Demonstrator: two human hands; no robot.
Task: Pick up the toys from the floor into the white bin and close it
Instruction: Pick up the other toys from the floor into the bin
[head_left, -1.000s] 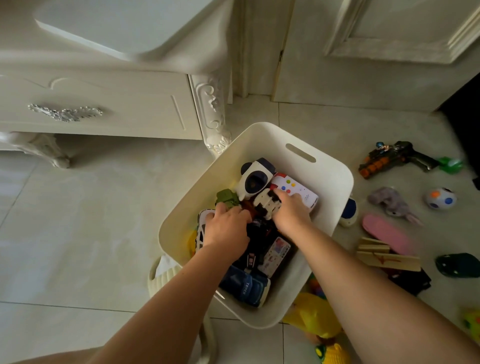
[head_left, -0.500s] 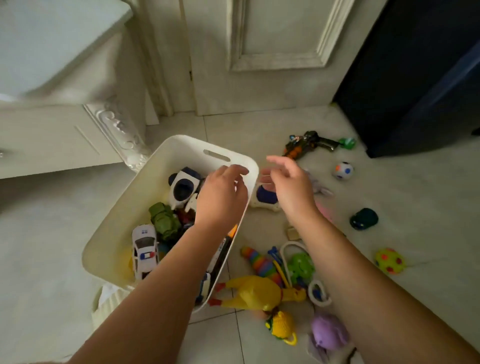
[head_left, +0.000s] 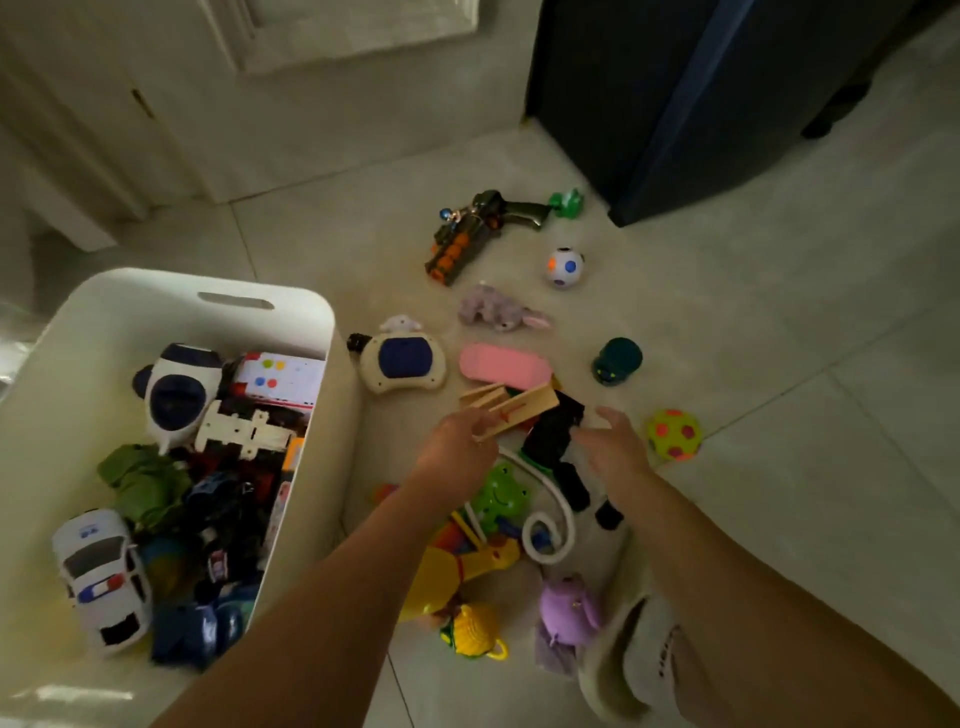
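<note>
Left hand (head_left: 457, 449) is touching the wood pieces (head_left: 511, 408) (gripping or merely resting, I cannot tell); right hand (head_left: 615, 447) is hovering wide over the black toy (head_left: 553, 441). Bin (head_left: 322, 317) is sitting open, left on the floor (head_left: 779, 364). Squeezing inward with both hands is looking wisest.

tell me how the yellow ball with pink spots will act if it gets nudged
The yellow ball is round and lies free on smooth floor tiles, so a nudge would probably send it rolling. It looks no bigger than the right hand, so likely light and easy to grasp in one hand.
</note>
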